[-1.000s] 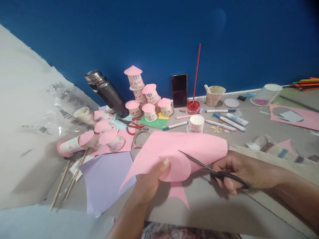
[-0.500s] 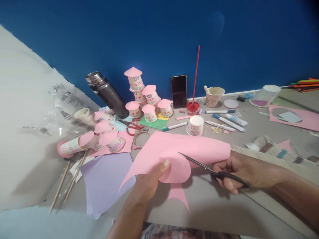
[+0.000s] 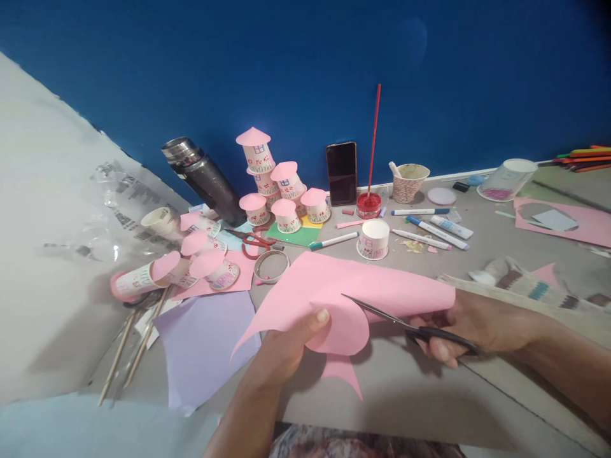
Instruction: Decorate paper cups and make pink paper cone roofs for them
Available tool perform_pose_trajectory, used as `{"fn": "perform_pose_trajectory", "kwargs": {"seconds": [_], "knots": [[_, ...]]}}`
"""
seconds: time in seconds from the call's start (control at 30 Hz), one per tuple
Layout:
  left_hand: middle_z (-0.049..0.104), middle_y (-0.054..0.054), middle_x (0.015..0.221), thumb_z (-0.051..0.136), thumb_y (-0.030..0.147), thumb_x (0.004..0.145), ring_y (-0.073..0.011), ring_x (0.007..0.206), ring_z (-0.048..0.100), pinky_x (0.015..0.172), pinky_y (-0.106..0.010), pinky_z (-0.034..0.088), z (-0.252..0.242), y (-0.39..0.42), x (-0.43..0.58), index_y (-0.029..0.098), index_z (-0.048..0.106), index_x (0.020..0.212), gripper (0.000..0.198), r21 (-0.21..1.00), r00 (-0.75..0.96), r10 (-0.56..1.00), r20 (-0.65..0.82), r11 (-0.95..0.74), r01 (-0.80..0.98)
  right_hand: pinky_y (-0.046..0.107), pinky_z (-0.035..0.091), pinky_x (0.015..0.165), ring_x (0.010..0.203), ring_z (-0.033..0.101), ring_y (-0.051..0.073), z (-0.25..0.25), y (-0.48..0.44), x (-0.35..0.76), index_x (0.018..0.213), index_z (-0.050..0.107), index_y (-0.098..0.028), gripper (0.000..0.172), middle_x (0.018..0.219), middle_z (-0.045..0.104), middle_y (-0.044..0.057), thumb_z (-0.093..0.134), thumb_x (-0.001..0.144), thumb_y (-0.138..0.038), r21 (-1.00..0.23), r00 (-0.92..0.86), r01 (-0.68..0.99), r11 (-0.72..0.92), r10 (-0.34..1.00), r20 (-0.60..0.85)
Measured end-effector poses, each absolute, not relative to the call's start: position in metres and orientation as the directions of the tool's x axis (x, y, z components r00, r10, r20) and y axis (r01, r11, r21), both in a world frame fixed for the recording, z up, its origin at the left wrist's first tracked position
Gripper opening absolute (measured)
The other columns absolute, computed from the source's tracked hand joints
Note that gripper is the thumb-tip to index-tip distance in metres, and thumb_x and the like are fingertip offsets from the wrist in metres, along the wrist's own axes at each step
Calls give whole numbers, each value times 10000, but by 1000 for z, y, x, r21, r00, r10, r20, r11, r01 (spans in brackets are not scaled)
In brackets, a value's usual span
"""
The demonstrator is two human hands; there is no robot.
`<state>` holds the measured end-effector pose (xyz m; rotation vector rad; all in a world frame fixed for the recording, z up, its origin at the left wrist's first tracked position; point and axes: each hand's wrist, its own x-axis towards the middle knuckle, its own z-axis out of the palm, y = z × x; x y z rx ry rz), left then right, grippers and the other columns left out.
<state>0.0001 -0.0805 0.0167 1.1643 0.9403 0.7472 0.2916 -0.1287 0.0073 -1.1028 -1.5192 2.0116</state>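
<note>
My left hand [image 3: 291, 343] grips a large sheet of pink paper [image 3: 310, 280], thumb on top beside a rounded, partly cut flap. In my right hand [image 3: 458, 324] are black-handled scissors [image 3: 382, 312], their blades lying at the curved cut in the sheet. The sheet's right end curls over near my right fingers. Beneath the flap, a pointed pink paper scrap [image 3: 344, 375] lies on the grey table. Just beyond the sheet stands a white paper cup [image 3: 373, 240] with drawn marks.
Decorated paper cups with pink cone tops [image 3: 258, 149] are stacked by the blue wall. Nearby are a dark flask [image 3: 205, 181], a phone [image 3: 341, 173], red-handled scissors [image 3: 258, 243], a tape roll [image 3: 272, 266], several markers [image 3: 438, 232] and a purple sheet [image 3: 207, 353].
The pink sheet has shifted slightly right, its curled end reaching farther that way. My hands and the scissors have moved a little with it; the view has tilted slightly.
</note>
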Motion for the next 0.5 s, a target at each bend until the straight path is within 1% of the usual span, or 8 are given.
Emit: {"fn": "perform_pose_trajectory", "kwargs": {"seconds": [0.13, 0.27, 0.33, 0.5], "knots": [[795, -137, 1129, 779, 502, 822, -380, 1178, 678, 1035, -502, 516, 15, -80, 0, 152, 768, 1193, 510, 967, 436, 872, -223, 255, -15, 216, 309, 479, 534, 505, 91, 3, -128, 295, 591, 592, -169, 351, 593, 579, -18, 800, 723, -419, -924, -618, 143, -355, 698, -363], [788, -137, 1164, 784, 503, 815, -370, 1143, 696, 1021, -494, 528, 15, -80, 0, 157, 762, 1206, 523, 964, 445, 867, -225, 263, -25, 218, 299, 487, 543, 496, 96, 5, -127, 296, 631, 611, -169, 304, 584, 603, -9, 802, 697, -397, -912, -600, 198, -359, 691, -402], [789, -133, 1164, 778, 500, 825, -362, 1139, 698, 1017, -485, 533, 14, -80, -1, 159, 761, 1206, 513, 964, 453, 863, -226, 264, -22, 216, 302, 490, 547, 494, 97, 6, -127, 295, 639, 607, -168, 330, 580, 604, -6, 804, 695, -426, -910, -595, 212, -356, 691, -409], [793, -136, 1151, 798, 502, 808, -364, 1128, 702, 993, -472, 543, 11, -79, -3, 151, 775, 1169, 504, 955, 439, 859, -262, 297, -9, 201, 290, 442, 493, 477, 83, 9, -127, 292, 653, 595, -169, 408, 547, 573, -24, 828, 671, -503, -909, -609, 158, -385, 687, -397]]}}
